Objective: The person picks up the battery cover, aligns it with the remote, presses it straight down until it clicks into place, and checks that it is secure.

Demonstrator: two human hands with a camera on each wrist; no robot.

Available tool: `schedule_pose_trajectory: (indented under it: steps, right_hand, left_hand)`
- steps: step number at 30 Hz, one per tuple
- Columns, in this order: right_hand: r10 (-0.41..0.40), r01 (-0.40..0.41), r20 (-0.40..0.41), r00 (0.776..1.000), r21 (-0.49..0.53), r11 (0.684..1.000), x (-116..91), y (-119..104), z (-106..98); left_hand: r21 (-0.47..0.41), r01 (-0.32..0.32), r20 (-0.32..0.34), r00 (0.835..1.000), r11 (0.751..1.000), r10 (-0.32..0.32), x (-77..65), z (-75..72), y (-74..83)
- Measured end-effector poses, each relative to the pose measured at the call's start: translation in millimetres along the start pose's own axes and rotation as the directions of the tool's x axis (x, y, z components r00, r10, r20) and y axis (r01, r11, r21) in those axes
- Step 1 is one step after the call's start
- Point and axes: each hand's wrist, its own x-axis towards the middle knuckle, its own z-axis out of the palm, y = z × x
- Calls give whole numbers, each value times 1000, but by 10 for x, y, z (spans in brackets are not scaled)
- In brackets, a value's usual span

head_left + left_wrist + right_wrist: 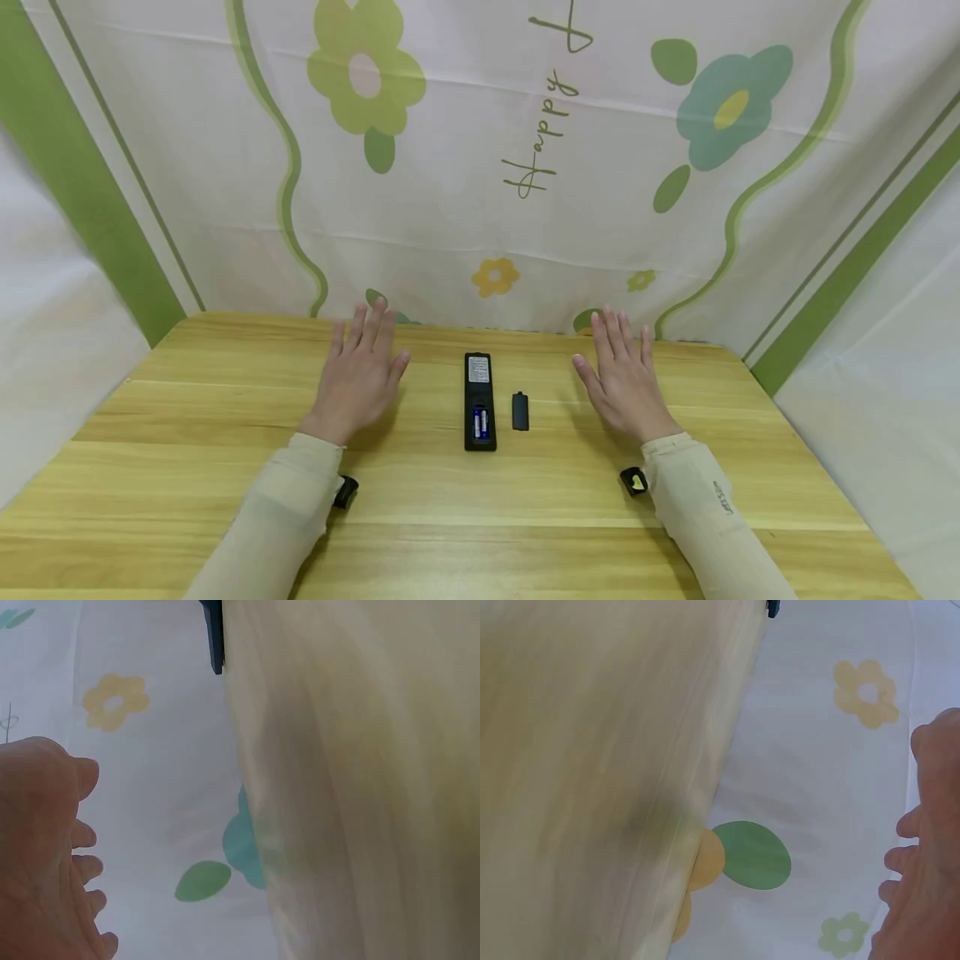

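Observation:
A black remote control (pixel 478 387) lies back up on the wooden table, its battery compartment uncovered. Two blue-and-silver batteries (pixel 481 423) sit side by side inside it. Just right of the remote lies its small black battery cover (pixel 521 412). To the left, my left hand (pixel 358 375) is held palm down above the table with straight fingers and holds nothing. My right hand (pixel 624 375) mirrors it on the other side, fingers straight, nothing in it. In the left wrist view, a dark end of the remote (pixel 215 637) shows at the top edge.
The wooden table (pixel 420 533) ends at a hanging white cloth (pixel 450 183) printed with flowers and lettering. More pale cloth hangs at both sides. A small black wrist camera (pixel 346 492) is strapped at the left sleeve, another black camera (pixel 633 481) at the right.

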Motion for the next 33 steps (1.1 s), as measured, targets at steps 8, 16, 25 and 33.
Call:
schedule_pose_trajectory:
  steps: [8, 16, 25, 33]
  right_hand:
    - [-14, 16, -34, 999, 73, 997, 12, -3, 2]
    - [-34, 42, -62, 997, 127, 991, 9, -35, 1]
    - [-4, 0, 20, 1000, 156, 988, -4, -90, -19]
    - [-8, -6, 82, 997, 167, 986, -29, -127, -29]
  left_hand:
    - [-29, -24, 65, 998, 999, 26, -3, -2, 160]
    - [-117, -69, 122, 989, 991, 83, -25, 40, 357]
    - [-188, -93, 209, 969, 978, 132, -74, 103, 566]
    - [-259, -74, 351, 922, 963, 165, -118, 102, 720]
